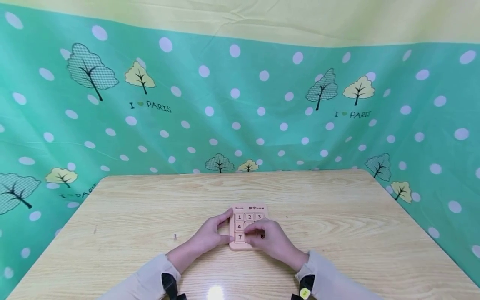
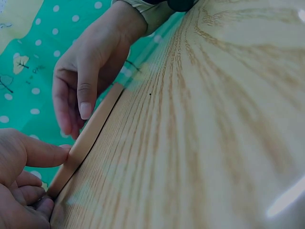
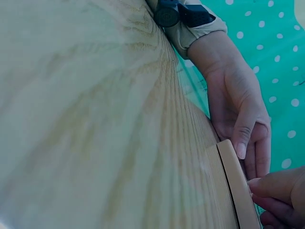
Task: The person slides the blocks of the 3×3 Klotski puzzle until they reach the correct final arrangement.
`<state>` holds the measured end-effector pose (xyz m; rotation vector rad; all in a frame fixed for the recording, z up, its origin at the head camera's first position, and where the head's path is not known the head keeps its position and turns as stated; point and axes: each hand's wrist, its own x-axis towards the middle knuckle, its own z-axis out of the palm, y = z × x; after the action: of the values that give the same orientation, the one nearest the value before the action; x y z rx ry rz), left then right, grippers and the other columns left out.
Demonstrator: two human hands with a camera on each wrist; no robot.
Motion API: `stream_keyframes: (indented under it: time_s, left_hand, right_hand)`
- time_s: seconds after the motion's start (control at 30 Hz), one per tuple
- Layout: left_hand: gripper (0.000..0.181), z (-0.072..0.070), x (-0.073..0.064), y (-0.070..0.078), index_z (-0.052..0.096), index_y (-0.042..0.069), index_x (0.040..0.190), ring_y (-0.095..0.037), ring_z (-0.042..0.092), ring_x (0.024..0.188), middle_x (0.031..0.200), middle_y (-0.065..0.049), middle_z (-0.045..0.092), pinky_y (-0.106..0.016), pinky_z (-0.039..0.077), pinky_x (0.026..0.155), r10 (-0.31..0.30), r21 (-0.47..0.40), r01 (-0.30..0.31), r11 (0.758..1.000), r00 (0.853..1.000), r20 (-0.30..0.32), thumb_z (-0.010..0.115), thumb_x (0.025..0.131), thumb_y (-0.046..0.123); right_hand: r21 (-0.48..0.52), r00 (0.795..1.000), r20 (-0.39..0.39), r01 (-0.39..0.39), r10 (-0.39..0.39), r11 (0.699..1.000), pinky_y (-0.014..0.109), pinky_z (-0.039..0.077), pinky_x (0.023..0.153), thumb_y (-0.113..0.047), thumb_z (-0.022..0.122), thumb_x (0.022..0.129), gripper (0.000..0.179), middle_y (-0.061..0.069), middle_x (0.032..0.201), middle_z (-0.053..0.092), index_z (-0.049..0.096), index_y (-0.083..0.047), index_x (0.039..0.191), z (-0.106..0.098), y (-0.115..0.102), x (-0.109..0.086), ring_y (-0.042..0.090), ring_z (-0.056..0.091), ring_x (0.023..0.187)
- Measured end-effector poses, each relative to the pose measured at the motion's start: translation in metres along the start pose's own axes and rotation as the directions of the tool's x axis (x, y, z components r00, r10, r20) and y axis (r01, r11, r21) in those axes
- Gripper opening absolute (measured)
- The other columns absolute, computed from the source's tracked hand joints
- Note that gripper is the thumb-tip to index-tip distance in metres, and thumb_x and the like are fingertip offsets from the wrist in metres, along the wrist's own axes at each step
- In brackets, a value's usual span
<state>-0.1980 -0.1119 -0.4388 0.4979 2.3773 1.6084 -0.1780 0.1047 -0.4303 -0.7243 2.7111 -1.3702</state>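
A pale pink number sliding puzzle (image 1: 248,246) lies flat on the table, with tiles 1, 2 and 3 in its top row. My left hand (image 1: 207,236) holds the board by its left side, thumb at the lower corner and a finger near the top. Over the lower right tiles is my right hand (image 1: 273,240), its thumb and index fingertips down on the board beside the 7 tile (image 1: 240,237). An 8 shows next to its fingers; the tiles beneath the hand are hidden. In the left wrist view, the puzzle's edge (image 2: 90,138) runs between both hands.
The wooden table (image 1: 150,208) extends around the puzzle on all sides. A small dark bit (image 1: 175,236) lies left of the left hand. Behind the table hangs a green dotted cloth (image 1: 255,125) with printed trees.
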Motion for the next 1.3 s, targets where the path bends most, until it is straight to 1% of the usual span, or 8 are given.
stream_keyframes:
  time_s: [0.13, 0.3, 0.47, 0.57, 0.7, 0.87, 1.13, 1.3]
  left_hand:
    - [0.080, 0.000, 0.001, 0.000, 0.031, -0.001, 0.145, -0.032, 0.030, 0.137, 0.149, -0.016, 0.032, -0.044, 0.023, 0.113, -0.005, -0.004, 0.005, 1.000, 1.000, 0.002, 0.074, 0.077, 0.005]
    - [0.080, 0.000, 0.001, 0.001, 0.030, -0.001, 0.145, -0.032, 0.029, 0.137, 0.150, -0.016, 0.031, -0.044, 0.023, 0.113, -0.015, -0.025, 0.015, 1.000, 1.000, 0.002, 0.074, 0.077, 0.004]
    - [0.081, 0.000, 0.001, 0.002, 0.030, -0.001, 0.145, -0.033, 0.029, 0.137, 0.150, -0.017, 0.030, -0.044, 0.022, 0.113, -0.014, -0.035, 0.014, 0.999, 1.000, 0.001, 0.074, 0.077, 0.003]
    - [0.080, 0.000, 0.002, 0.001, 0.030, -0.002, 0.145, -0.032, 0.029, 0.138, 0.151, -0.016, 0.030, -0.043, 0.022, 0.113, -0.014, -0.040, 0.014, 0.999, 1.000, 0.003, 0.073, 0.077, 0.003]
    - [0.080, 0.000, 0.002, 0.001, 0.030, -0.001, 0.145, -0.033, 0.029, 0.138, 0.151, -0.016, 0.029, -0.043, 0.023, 0.113, -0.017, -0.043, 0.017, 0.999, 1.000, 0.005, 0.073, 0.077, 0.003]
    - [0.080, 0.000, 0.001, 0.002, 0.030, -0.001, 0.145, -0.033, 0.029, 0.138, 0.151, -0.017, 0.030, -0.045, 0.023, 0.113, -0.015, -0.040, 0.016, 0.999, 1.000, 0.003, 0.073, 0.077, 0.003]
    - [0.081, 0.000, 0.000, 0.001, 0.030, -0.002, 0.145, -0.034, 0.029, 0.137, 0.150, -0.017, 0.030, -0.045, 0.023, 0.113, -0.010, -0.036, 0.010, 0.999, 1.000, 0.005, 0.073, 0.077, 0.003]
    - [0.080, 0.001, 0.000, 0.000, 0.030, -0.002, 0.145, -0.034, 0.028, 0.138, 0.151, -0.017, 0.030, -0.045, 0.022, 0.113, -0.010, -0.041, 0.010, 0.999, 1.000, 0.007, 0.073, 0.077, 0.003]
  right_hand:
    - [-0.017, 1.000, -0.030, -0.002, 0.001, 1.000, 0.032, 0.048, 0.089, -0.010, 0.074, 0.078, 0.021, -0.003, 0.098, 0.067, 0.073, -0.010, 0.099, -0.007, 0.003, -0.003, 0.017, 0.059, 0.097]
    - [-0.019, 0.999, -0.050, -0.019, 0.018, 1.000, 0.033, 0.048, 0.090, -0.010, 0.074, 0.078, 0.021, -0.005, 0.100, 0.068, 0.073, -0.012, 0.099, -0.018, 0.008, -0.009, 0.018, 0.060, 0.099]
    - [-0.023, 0.997, -0.068, -0.041, 0.039, 0.999, 0.038, 0.050, 0.090, -0.010, 0.073, 0.079, 0.021, -0.005, 0.099, 0.068, 0.072, -0.012, 0.100, -0.027, 0.015, -0.015, 0.020, 0.061, 0.099]
    - [-0.023, 0.995, -0.081, -0.068, 0.066, 0.997, 0.040, 0.050, 0.090, -0.010, 0.074, 0.078, 0.022, -0.005, 0.100, 0.068, 0.072, -0.014, 0.099, -0.030, 0.017, -0.019, 0.019, 0.060, 0.098]
    - [-0.041, 0.992, -0.090, -0.092, 0.088, 0.995, 0.042, 0.049, 0.092, -0.010, 0.074, 0.076, 0.023, -0.006, 0.099, 0.069, 0.072, -0.016, 0.098, -0.032, 0.019, -0.022, 0.018, 0.061, 0.098]
    - [-0.058, 0.990, -0.098, -0.103, 0.097, 0.993, 0.038, 0.049, 0.090, -0.009, 0.075, 0.076, 0.021, -0.007, 0.096, 0.069, 0.072, -0.015, 0.097, -0.033, 0.019, -0.022, 0.016, 0.061, 0.096]
    - [-0.037, 0.988, -0.096, -0.128, 0.124, 0.991, 0.049, 0.045, 0.095, -0.009, 0.075, 0.076, 0.020, -0.006, 0.095, 0.070, 0.073, -0.016, 0.094, -0.032, 0.018, -0.022, 0.018, 0.061, 0.097]
    - [-0.046, 0.989, -0.092, -0.123, 0.118, 0.991, 0.047, 0.047, 0.093, -0.008, 0.075, 0.075, 0.020, -0.004, 0.096, 0.070, 0.073, -0.016, 0.094, -0.031, 0.018, -0.021, 0.018, 0.061, 0.097]
